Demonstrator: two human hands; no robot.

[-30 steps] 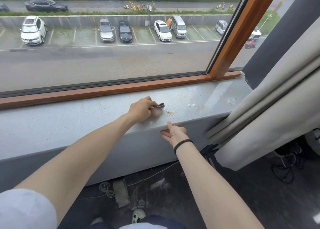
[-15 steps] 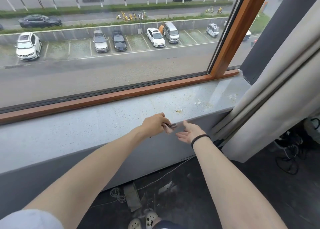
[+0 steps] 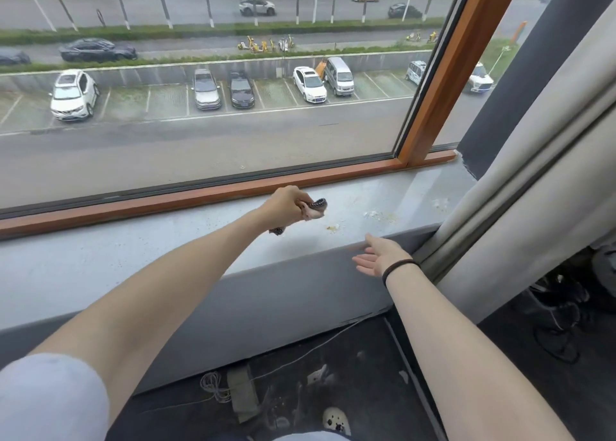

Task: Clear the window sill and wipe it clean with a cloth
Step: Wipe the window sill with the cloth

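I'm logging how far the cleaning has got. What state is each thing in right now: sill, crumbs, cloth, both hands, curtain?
window sill: speckled, dirty toward its right end.
crumbs: scattered on it, not yet wiped.
cloth: bunched up, over the sill.
left hand: grips the cloth.
right hand: open, palm up, at the sill's front edge.
curtain: gathered at the sill's right end.

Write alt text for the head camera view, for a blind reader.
A person's left hand grips a bunched cloth at a grey window sill, while the open right hand is held palm up by the sill's front edge. Crumbs lie on the sill right of the cloth, near a beige curtain; parked cars show through the window.
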